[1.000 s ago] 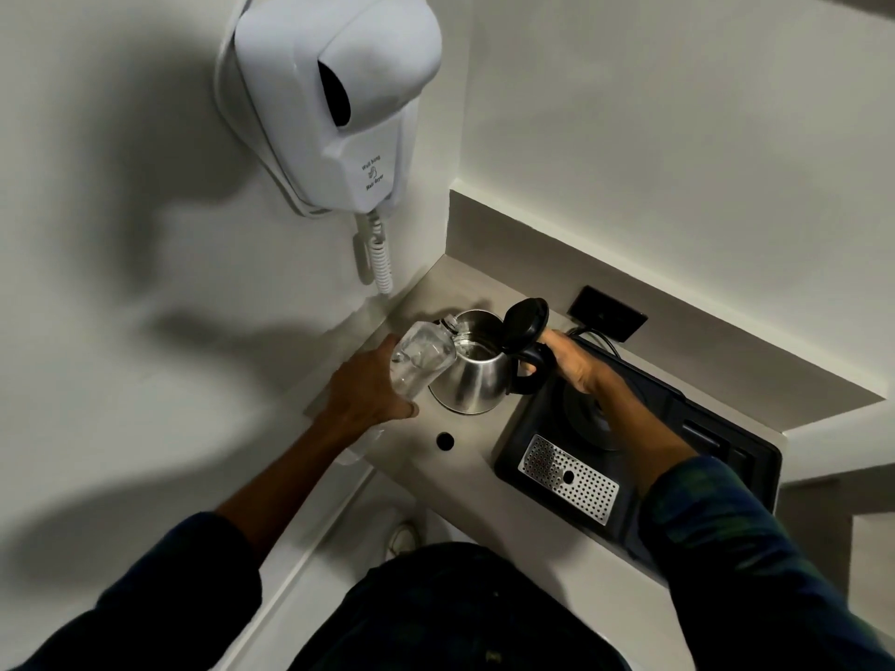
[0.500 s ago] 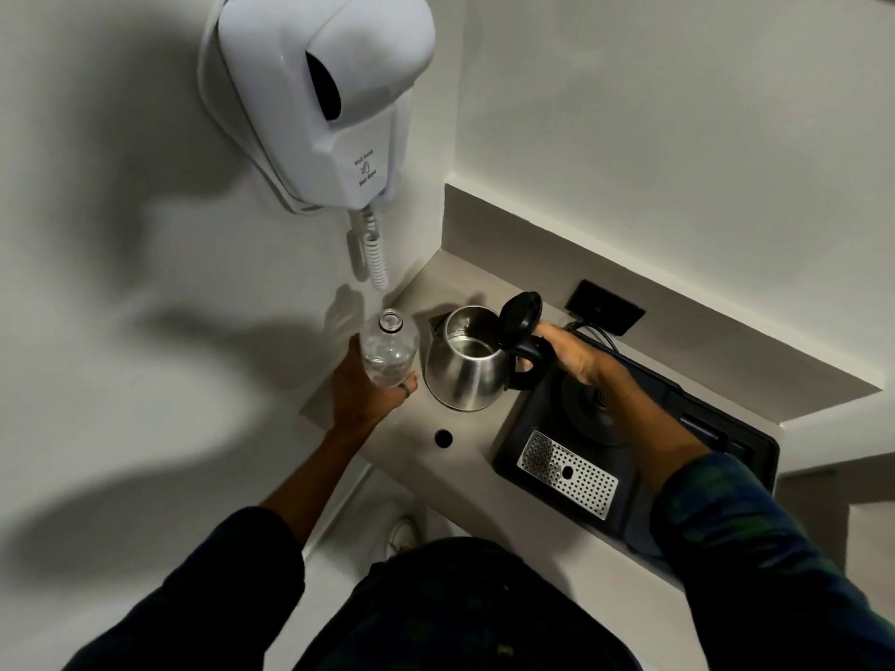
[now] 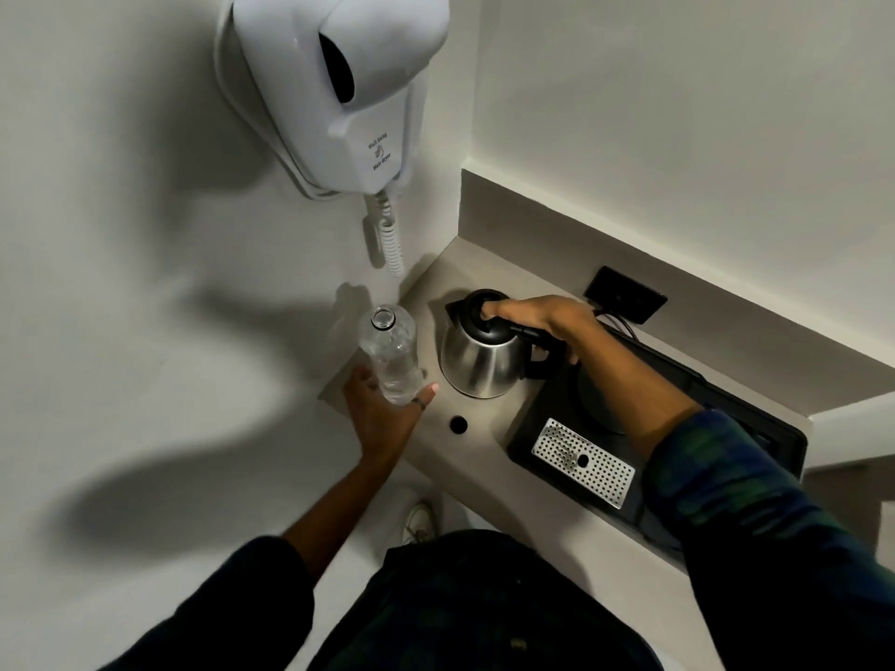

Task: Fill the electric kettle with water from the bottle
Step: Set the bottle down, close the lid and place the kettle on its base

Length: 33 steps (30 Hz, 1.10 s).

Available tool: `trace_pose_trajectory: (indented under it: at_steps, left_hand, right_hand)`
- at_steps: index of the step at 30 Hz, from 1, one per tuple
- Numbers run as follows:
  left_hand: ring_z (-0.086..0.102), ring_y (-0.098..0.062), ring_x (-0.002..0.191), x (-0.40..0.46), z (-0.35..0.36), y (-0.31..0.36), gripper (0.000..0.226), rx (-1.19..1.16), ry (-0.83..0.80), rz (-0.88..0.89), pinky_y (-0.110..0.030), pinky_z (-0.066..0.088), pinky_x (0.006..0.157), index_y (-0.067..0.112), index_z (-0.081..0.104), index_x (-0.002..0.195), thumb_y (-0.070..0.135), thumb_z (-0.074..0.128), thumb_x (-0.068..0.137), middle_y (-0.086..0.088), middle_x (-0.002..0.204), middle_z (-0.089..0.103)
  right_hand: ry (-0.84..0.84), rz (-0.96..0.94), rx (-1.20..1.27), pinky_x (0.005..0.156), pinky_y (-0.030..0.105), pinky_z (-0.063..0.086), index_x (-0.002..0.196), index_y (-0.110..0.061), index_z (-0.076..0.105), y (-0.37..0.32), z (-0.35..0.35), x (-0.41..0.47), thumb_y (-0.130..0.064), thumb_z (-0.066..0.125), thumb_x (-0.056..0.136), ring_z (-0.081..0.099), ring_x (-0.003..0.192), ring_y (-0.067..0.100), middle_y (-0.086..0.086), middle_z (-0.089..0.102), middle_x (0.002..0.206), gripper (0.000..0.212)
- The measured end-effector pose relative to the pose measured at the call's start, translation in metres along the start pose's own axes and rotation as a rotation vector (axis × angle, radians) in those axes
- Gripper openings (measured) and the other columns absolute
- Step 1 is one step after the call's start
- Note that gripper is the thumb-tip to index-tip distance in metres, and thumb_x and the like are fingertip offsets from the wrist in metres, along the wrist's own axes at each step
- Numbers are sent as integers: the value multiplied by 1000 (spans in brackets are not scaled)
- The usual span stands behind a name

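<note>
A clear plastic bottle (image 3: 390, 351) stands upright and uncapped at the counter's left edge, with some water in it. My left hand (image 3: 382, 418) wraps its base, thumb on the right and fingers on the left. The steel electric kettle (image 3: 477, 363) sits on the counter just to the right of the bottle, apart from it. Its black lid (image 3: 477, 312) is down. My right hand (image 3: 542, 319) lies over the kettle's handle with fingertips pressing on the lid.
A small black bottle cap (image 3: 457, 424) lies on the counter (image 3: 436, 288) in front of the kettle. A black tray (image 3: 537, 428) at the right holds the kettle base (image 3: 595, 404) and a perforated metal grid (image 3: 583, 461). A wall hair dryer (image 3: 339, 89) hangs above; a socket (image 3: 624, 295) sits behind.
The bottle went from tilted over the kettle's mouth to upright on the counter at the left. The kettle lid, which stood open, is now down under my right fingers.
</note>
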State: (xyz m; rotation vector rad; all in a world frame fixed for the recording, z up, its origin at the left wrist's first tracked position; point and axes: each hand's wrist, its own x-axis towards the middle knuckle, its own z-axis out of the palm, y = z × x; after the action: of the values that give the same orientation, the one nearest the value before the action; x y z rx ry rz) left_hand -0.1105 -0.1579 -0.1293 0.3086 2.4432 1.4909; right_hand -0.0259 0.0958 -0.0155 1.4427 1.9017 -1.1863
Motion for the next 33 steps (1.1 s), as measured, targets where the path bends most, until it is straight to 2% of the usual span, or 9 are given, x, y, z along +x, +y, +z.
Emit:
trace_pose_trajectory:
  at_steps: [3,5,10,13,19,22,26,29,33]
  left_hand:
    - [61,-33,98,-41,5,-22,53,61,50,-22,-45,52,89,10,56,108,35,89,76,-5,105,57]
    - [60,-28,96,-53,9,-28,39,97,-115,49,-43,52,86,13,57,105,28,84,82,-2,103,58]
    - [51,-28,126,-42,24,-16,60,431,-459,247,-36,43,108,6,54,136,27,78,85,-11,134,52]
    - [43,-31,137,-28,34,-8,74,693,-633,330,-39,39,115,10,41,151,32,71,87,-11,151,40]
    - [48,-35,131,-15,43,-6,55,899,-818,473,-38,40,113,17,48,151,21,59,97,-15,149,37]
    - [50,-31,129,-9,43,-9,42,837,-841,549,-33,36,112,14,60,141,16,55,100,-14,141,46]
    - [55,-31,125,-11,42,-5,36,704,-790,565,-34,43,106,11,59,135,18,58,100,-11,141,49]
    - [60,-25,111,-22,32,13,35,489,-641,605,-29,47,92,17,57,134,32,56,103,-3,128,52]
    - [56,-2,110,-32,1,46,30,155,-314,801,-14,44,95,27,62,129,40,59,102,14,121,55]
  right_hand:
    - [49,-12,-40,50,36,48,90,-18,55,-7,3,2,-79,71,64,61,72,29,7,58,84,67]
    - [75,-27,-56,56,35,52,83,-19,58,-12,4,2,-74,71,66,66,75,29,8,63,86,59]
    - [174,-37,-148,54,31,45,82,-20,64,-17,6,1,-69,71,69,67,72,25,4,66,82,51]
    - [150,-22,-153,58,32,48,100,-17,69,-18,7,1,-66,69,69,70,80,27,7,69,92,59]
    - [152,-54,-169,62,32,47,116,-18,68,-13,5,1,-70,68,73,67,85,27,9,69,117,68]
    - [115,-80,-106,77,41,60,120,-20,64,-4,4,2,-78,69,71,67,93,29,10,67,125,76]
    - [84,-181,-138,62,32,44,140,-19,62,19,3,2,-92,60,72,61,100,29,12,64,141,100]
    - [91,-279,-49,70,32,45,129,-24,62,44,5,6,-93,59,73,63,110,27,7,67,139,88]
    - [83,-376,118,74,28,50,124,-31,59,67,8,5,-87,71,61,69,102,10,-9,72,118,85]
